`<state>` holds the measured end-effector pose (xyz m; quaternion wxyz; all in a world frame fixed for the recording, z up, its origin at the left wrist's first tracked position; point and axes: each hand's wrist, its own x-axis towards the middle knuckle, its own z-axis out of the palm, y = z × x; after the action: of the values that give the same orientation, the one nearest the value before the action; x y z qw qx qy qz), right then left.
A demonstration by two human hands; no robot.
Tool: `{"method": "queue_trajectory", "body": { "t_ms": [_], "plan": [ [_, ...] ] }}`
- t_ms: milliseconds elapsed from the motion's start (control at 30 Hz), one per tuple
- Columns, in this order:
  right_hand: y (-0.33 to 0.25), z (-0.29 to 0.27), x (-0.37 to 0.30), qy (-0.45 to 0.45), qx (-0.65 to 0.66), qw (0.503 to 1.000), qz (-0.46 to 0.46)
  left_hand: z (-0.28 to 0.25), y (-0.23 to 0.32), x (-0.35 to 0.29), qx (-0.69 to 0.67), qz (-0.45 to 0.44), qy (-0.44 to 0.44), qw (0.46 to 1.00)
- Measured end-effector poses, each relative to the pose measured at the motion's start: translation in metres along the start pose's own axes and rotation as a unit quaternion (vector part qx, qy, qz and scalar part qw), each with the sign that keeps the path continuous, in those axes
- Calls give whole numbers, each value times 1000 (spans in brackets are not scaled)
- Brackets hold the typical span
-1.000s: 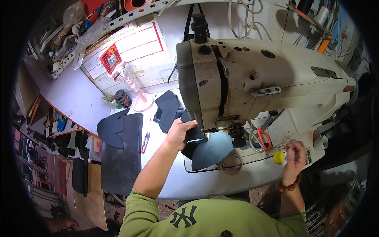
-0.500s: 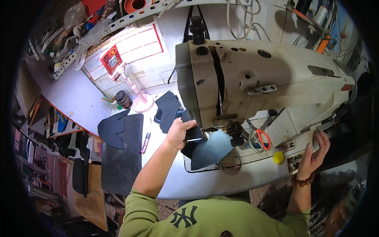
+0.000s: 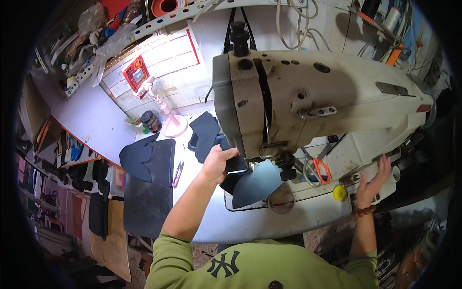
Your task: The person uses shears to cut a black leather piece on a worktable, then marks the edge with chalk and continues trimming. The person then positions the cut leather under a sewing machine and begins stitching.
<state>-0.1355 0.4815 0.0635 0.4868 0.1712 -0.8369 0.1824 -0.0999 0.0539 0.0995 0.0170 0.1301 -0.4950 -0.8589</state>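
My left hand (image 3: 216, 164) is closed on the edge of a dark sheet piece (image 3: 236, 162), fabric or leather, at the left of the sewing machine (image 3: 284, 96). A curved blue-grey panel (image 3: 257, 183) lies under the machine's head, beside that dark piece. Whether the two are joined I cannot make out, and the machine's head hides the needle area. Over the right end of the machine bed, my right hand (image 3: 373, 185) is open with its fingers apart and nothing visible in it. Nearest to it are a yellow round object (image 3: 340, 192) and the bed's edge.
Orange-handled scissors (image 3: 320, 170) lie on the machine bed, with a small round dish (image 3: 281, 200) in front. To the left are a black mat (image 3: 149, 207), cut dark pieces (image 3: 136, 158), pink thread snips (image 3: 177, 174) and a pink lamp stand (image 3: 174, 126). More dark pieces (image 3: 206, 135) lie behind my left hand.
My right hand has shifted left and slightly away from me, and its fingers have turned. My left hand and the pieces have hardly moved.
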Motion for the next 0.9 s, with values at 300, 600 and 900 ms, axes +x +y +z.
{"method": "queue_trajectory", "body": {
  "t_ms": [300, 600, 900],
  "plan": [
    [7, 9, -10, 10, -43, 999, 23, -4, -4, -3, 11, 28, -40, 999],
    [8, -27, 51, 82, -39, 995, -43, -7, -4, -4, -2, -1, -42, 999],
    [167, -61, 216, 101, 54, 979, 170, -11, -8, -1, 19, -5, -33, 999]
  ]
}}
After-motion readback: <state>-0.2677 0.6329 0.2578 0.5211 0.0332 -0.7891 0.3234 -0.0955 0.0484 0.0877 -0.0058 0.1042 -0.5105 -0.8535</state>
